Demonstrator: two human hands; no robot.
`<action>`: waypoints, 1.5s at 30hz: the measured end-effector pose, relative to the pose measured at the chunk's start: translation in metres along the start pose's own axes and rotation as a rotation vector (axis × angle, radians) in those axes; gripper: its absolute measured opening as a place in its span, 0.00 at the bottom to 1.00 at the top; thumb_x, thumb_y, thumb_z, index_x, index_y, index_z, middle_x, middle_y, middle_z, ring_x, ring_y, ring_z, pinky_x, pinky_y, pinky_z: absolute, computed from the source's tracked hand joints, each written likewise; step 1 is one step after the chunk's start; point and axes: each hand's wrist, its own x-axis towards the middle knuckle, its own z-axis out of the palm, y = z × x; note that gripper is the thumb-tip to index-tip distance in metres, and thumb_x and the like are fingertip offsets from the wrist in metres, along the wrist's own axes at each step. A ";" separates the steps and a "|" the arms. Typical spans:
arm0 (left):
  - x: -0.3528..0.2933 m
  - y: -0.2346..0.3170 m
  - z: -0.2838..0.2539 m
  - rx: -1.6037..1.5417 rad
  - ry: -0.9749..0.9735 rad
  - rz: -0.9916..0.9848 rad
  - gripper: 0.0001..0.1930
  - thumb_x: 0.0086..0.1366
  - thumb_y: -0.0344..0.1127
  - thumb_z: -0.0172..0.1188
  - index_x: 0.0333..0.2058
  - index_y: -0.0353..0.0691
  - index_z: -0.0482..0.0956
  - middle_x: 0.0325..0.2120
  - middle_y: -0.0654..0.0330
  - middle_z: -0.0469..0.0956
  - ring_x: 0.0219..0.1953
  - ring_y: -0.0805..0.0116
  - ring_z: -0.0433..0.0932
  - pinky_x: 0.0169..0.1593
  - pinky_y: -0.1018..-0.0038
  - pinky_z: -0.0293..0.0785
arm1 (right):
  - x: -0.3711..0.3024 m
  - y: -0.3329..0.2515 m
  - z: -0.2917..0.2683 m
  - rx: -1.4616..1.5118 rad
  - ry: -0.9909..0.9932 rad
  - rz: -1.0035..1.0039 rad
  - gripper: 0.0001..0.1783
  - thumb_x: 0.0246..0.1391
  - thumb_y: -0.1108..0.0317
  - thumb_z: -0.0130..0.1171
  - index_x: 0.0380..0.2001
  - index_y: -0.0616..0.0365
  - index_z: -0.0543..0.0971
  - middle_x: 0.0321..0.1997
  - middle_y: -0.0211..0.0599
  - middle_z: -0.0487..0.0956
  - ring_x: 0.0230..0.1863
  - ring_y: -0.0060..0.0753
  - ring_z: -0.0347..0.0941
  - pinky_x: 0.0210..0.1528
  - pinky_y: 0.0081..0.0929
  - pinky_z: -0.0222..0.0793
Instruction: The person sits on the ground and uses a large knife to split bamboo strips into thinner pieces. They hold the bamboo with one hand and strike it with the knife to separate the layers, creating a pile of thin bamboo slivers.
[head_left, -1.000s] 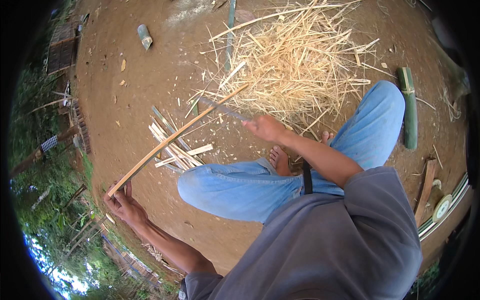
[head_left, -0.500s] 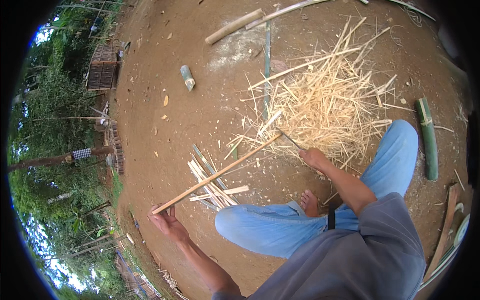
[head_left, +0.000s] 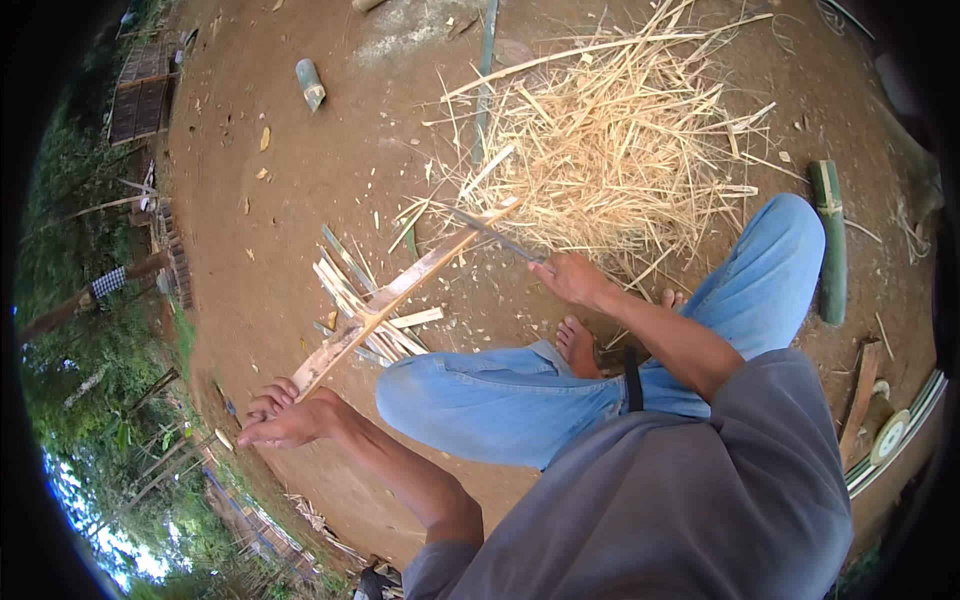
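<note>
My left hand (head_left: 290, 412) grips the near end of a long split bamboo strip (head_left: 415, 275), out to the left of my knee. The strip slants up to the right; its pale broad face, with a node partway along, is turned up. In my right hand (head_left: 572, 279) is a knife (head_left: 497, 240), its dark narrow blade lying across the strip close to the far end. Whether the edge bites into the bamboo I cannot tell. Beneath the strip, a small bundle of pale split bamboo pieces (head_left: 345, 300) lies on the ground.
A large heap of pale shavings (head_left: 610, 150) spreads beyond my right hand. A green bamboo pole (head_left: 829, 240) lies right of my bent knee, and a short bamboo piece (head_left: 310, 84) lies far left. A wooden board (head_left: 860, 400) and a round disc (head_left: 890, 437) sit at the right.
The strip has turned from its narrow edge to its broad face. My left hand has closed around its end, and the knife now crosses it. The view has shifted too.
</note>
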 end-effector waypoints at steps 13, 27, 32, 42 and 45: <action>0.042 -0.027 0.022 0.057 0.052 0.007 0.26 0.72 0.59 0.42 0.23 0.43 0.59 0.13 0.66 0.52 0.12 0.74 0.53 0.14 0.79 0.51 | 0.033 0.006 0.030 -0.025 0.141 -0.075 0.35 0.63 0.41 0.44 0.29 0.67 0.80 0.25 0.58 0.79 0.29 0.56 0.78 0.37 0.46 0.75; 0.043 -0.034 -0.019 0.090 0.108 -0.034 0.24 0.73 0.57 0.41 0.25 0.43 0.59 0.14 0.68 0.51 0.13 0.76 0.51 0.14 0.79 0.50 | 0.018 0.026 0.064 -0.001 0.176 0.052 0.35 0.61 0.41 0.47 0.31 0.70 0.79 0.26 0.63 0.78 0.33 0.60 0.78 0.39 0.49 0.72; 0.055 -0.008 -0.025 0.099 0.106 -0.080 0.23 0.74 0.55 0.39 0.25 0.44 0.57 0.14 0.68 0.51 0.13 0.76 0.51 0.14 0.79 0.48 | 0.010 0.053 0.066 0.126 0.215 0.304 0.36 0.60 0.40 0.48 0.27 0.70 0.80 0.28 0.64 0.79 0.35 0.60 0.78 0.41 0.49 0.72; 0.096 0.021 -0.057 -0.437 -0.373 -0.448 0.24 0.72 0.55 0.44 0.31 0.39 0.74 0.12 0.67 0.56 0.15 0.75 0.54 0.20 0.79 0.50 | -0.049 -0.002 0.030 0.133 0.048 0.265 0.36 0.63 0.39 0.40 0.32 0.64 0.80 0.28 0.56 0.80 0.37 0.59 0.78 0.43 0.47 0.73; 0.097 -0.004 -0.067 -0.581 -0.607 -0.427 0.27 0.70 0.57 0.46 0.22 0.40 0.74 0.10 0.67 0.56 0.13 0.76 0.54 0.20 0.80 0.49 | -0.049 -0.044 0.046 0.021 0.131 -0.031 0.34 0.63 0.40 0.44 0.33 0.66 0.77 0.20 0.51 0.77 0.22 0.48 0.76 0.30 0.45 0.73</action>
